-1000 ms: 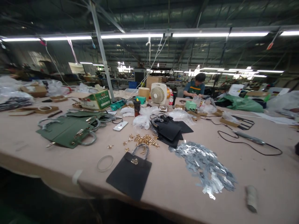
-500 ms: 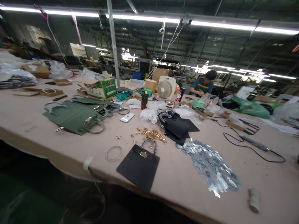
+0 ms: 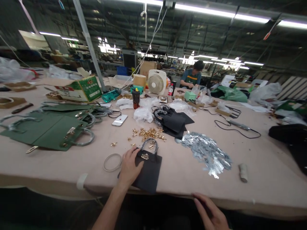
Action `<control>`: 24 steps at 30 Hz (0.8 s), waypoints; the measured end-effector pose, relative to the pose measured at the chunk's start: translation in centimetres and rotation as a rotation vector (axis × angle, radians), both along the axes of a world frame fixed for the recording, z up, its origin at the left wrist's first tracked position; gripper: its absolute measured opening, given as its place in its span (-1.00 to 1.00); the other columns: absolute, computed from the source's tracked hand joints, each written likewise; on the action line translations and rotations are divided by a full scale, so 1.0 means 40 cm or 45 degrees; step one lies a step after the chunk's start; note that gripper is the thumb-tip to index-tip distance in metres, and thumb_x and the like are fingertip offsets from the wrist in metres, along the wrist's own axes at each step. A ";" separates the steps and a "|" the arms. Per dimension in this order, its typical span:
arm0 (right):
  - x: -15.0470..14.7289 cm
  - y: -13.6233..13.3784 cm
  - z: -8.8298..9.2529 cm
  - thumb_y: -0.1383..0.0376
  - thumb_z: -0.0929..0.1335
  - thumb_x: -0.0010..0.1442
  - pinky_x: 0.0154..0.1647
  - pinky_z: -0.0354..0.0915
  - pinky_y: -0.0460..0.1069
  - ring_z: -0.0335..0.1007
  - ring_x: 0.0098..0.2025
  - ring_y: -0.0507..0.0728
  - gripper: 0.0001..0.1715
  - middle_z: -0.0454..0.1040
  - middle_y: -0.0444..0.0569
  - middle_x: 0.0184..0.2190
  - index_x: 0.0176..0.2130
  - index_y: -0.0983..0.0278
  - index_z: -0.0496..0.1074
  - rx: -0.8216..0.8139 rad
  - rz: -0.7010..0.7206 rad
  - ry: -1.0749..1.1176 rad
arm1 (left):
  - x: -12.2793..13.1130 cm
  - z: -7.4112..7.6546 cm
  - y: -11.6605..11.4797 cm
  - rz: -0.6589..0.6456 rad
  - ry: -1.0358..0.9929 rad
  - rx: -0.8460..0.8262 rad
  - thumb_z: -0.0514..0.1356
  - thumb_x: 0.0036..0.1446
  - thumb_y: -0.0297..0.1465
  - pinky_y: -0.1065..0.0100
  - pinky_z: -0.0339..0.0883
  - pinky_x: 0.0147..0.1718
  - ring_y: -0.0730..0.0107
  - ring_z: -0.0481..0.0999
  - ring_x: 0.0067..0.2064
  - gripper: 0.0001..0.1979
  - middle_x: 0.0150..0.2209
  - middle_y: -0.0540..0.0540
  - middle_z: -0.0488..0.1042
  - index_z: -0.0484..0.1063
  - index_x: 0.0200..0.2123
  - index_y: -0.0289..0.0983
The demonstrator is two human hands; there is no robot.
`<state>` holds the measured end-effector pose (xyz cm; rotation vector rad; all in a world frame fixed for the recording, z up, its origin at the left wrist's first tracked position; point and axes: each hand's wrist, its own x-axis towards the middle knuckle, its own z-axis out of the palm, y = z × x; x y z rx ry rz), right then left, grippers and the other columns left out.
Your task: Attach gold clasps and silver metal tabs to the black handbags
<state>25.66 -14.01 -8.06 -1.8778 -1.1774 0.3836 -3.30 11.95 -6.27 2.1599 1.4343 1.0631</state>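
Note:
A small black handbag piece lies flat at the table's front edge, with a plastic-wrapped handle and a gold-coloured clasp. My left hand rests over its left side, thumb apart from the fingers, covering part of that edge. Low at the front edge, my right hand is held with fingers stretched out and nothing in it. Behind the bag piece is a pile of small gold-coloured metal fittings. To the right spreads a heap of flat silver metal plates. A pale ring lies left of my left hand.
Green bag pieces lie on the left, more black ones behind the fittings. Further back are a phone, a dark cup, a fan and a person. A corded tool and grey cylinder are at right.
Both my hands have come into view from below, the left onto the black bag piece. The camera view has turned to the right. The bag piece stays on the table.

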 end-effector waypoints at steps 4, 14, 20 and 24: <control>-0.104 0.279 0.047 0.08 0.33 0.37 0.24 0.43 0.15 0.50 0.16 0.28 -0.57 0.56 0.08 0.12 0.12 0.16 0.54 0.096 0.410 -0.028 | -0.005 -0.020 0.029 0.003 0.200 -0.057 0.35 0.13 -0.27 -0.12 0.23 0.26 -0.10 0.34 0.25 -0.58 0.25 -0.21 0.40 0.54 0.08 -0.14; -0.221 0.496 -0.026 0.15 0.33 0.34 0.22 0.35 0.21 0.48 0.10 0.32 -0.72 0.58 0.16 0.01 -0.15 0.24 0.57 0.189 0.180 -0.257 | 0.011 -0.019 0.006 0.068 -0.196 -0.064 0.18 0.31 -0.27 -0.08 0.31 0.18 0.02 0.45 0.15 -0.84 0.10 -0.16 0.51 0.54 -0.20 -0.16; -0.137 0.435 -0.021 0.11 0.28 0.38 0.18 0.36 0.16 0.49 0.09 0.29 -0.68 0.57 0.13 0.04 -0.09 0.22 0.53 0.198 0.046 -0.126 | 0.088 -0.017 -0.062 0.086 -0.673 -0.227 0.21 0.29 -0.15 0.07 0.38 0.17 0.05 0.49 0.17 -0.77 0.09 -0.17 0.54 0.56 -0.24 -0.15; -0.059 0.395 -0.038 0.07 0.31 0.34 0.18 0.35 0.17 0.49 0.10 0.32 -0.67 0.57 0.13 0.03 -0.10 0.22 0.52 0.168 -0.081 -0.120 | 0.162 -0.038 -0.087 0.022 -0.894 -0.466 0.27 0.21 -0.14 0.12 0.40 0.15 0.05 0.55 0.14 -0.77 0.12 -0.21 0.56 0.56 -0.23 -0.18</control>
